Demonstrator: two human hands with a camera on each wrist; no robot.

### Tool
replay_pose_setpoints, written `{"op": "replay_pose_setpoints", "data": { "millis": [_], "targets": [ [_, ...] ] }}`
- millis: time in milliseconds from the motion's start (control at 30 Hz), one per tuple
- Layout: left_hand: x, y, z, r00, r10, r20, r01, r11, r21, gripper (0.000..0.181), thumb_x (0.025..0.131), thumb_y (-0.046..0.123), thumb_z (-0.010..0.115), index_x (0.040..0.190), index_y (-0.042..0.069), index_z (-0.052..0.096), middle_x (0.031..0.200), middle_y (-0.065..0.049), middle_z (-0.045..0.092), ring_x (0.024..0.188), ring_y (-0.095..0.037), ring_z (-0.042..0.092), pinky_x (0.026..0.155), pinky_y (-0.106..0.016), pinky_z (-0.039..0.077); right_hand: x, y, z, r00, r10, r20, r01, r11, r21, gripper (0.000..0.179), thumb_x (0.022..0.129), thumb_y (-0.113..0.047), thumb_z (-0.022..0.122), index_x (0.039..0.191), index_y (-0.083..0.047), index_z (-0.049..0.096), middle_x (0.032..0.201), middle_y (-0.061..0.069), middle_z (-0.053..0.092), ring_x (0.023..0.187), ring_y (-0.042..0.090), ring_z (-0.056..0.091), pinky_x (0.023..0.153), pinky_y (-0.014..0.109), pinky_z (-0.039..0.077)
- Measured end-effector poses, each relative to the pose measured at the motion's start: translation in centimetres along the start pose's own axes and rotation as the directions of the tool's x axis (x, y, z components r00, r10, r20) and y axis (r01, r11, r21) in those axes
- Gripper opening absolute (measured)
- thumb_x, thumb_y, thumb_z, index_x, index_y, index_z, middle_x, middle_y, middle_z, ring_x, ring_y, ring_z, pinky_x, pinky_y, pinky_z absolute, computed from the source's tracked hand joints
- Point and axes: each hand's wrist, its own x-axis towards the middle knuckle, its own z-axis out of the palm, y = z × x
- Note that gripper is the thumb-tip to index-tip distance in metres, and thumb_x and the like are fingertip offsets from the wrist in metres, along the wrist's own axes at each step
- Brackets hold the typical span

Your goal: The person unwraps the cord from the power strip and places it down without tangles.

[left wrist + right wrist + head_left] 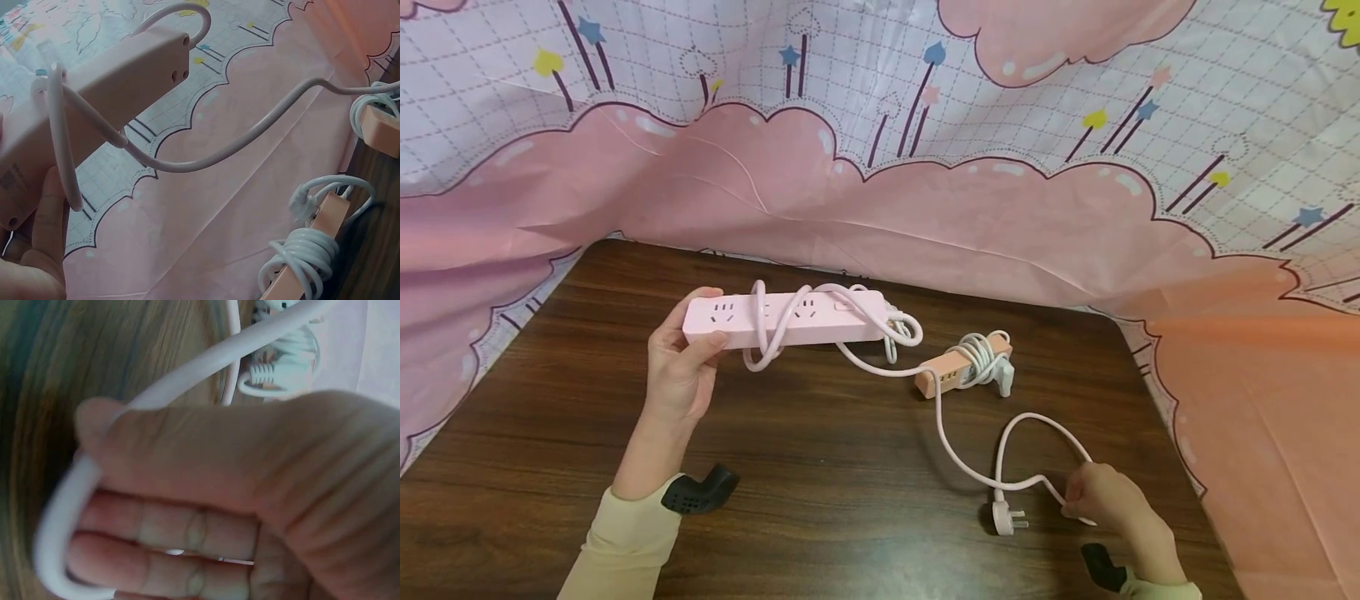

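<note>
A pink power strip (812, 321) is held up above the table, with my left hand (681, 367) gripping its left end, thumb in front. Its own pale pink cord (951, 446) is looped loosely around the body and trails down to the right. In the left wrist view the strip's underside (119, 94) faces the camera, and a label shows near the fingers. My right hand (1105, 500) pinches the cord between thumb and fingers, low over the table at the right. Beside that hand, the three-pin plug (1003, 517) hangs at the cord's end, close over the tabletop.
An orange power strip (943, 372) wound with white cord lies on the brown wooden table (820, 508), right of centre. A second orange strip (303, 250) shows in the left wrist view, mostly hidden behind the pink one in the head view. A patterned pink curtain (880, 208) hangs around the table.
</note>
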Motion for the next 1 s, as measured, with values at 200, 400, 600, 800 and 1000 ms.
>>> {"op": "replay_pose_setpoints", "data": {
  "millis": [200,400,600,800,1000],
  "targets": [
    [-0.1,-0.7,0.5,1.0,-0.019,0.014,0.019,1.0,0.016,0.035,0.076,-0.018,0.063,0.107,-0.001,0.066,0.101,-0.012,0.061,0.09,-0.018,0.056,0.071,-0.024,0.054,0.9,-1.3,-0.5,1.0,-0.017,-0.003,0.017,1.0,-0.003,0.018,0.067,-0.008,0.075,0.058,-0.012,0.06,0.056,-0.006,0.055,0.051,0.01,0.047,0.046,0.03,0.04],
    [-0.1,-1.1,0.9,0.999,-0.024,0.031,0.023,0.999,0.038,0.036,0.075,-0.016,0.065,0.107,0.001,0.067,0.102,-0.01,0.063,0.089,-0.016,0.057,0.071,-0.022,0.053,3.0,-5.6,-1.5,0.95,-0.177,-0.258,0.182,0.983,-0.002,0.009,0.078,-0.015,0.074,0.074,-0.012,0.066,0.066,-0.006,0.062,0.058,0.01,0.056,0.052,0.031,0.045],
    [-0.4,-1.6,1.5,0.998,-0.018,0.063,0.014,0.998,0.069,0.035,0.075,-0.011,0.069,0.107,0.003,0.067,0.101,-0.009,0.065,0.087,-0.014,0.058,0.069,-0.019,0.051,6.4,-11.2,-1.0,0.742,-0.398,-0.539,0.511,0.857,0.07,0.02,0.076,-0.004,0.075,0.095,-0.002,0.068,0.087,0.005,0.067,0.079,0.016,0.063,0.068,0.033,0.052],
    [-0.6,-2.1,2.0,0.997,-0.03,0.078,0.026,0.998,0.061,0.036,0.074,-0.006,0.074,0.107,0.004,0.067,0.102,-0.008,0.066,0.09,-0.014,0.057,0.072,-0.02,0.05,8.9,-15.7,-0.7,0.604,-0.503,-0.618,0.676,0.734,0.063,0.031,0.077,-0.004,0.075,0.106,-0.001,0.066,0.091,0.009,0.067,0.082,0.022,0.062,0.07,0.037,0.05],
    [-0.9,-2.1,2.5,0.995,-0.055,0.079,0.051,0.997,0.049,0.035,0.074,-0.006,0.074,0.107,0.003,0.067,0.101,-0.008,0.065,0.09,-0.014,0.057,0.072,-0.021,0.05,9.7,-18.4,-0.9,0.74,-0.486,-0.465,0.647,0.703,0.295,0.027,0.086,-0.01,0.067,0.111,-0.002,0.064,0.103,0.012,0.066,0.086,0.022,0.064,0.074,0.037,0.053]
  ]
}}
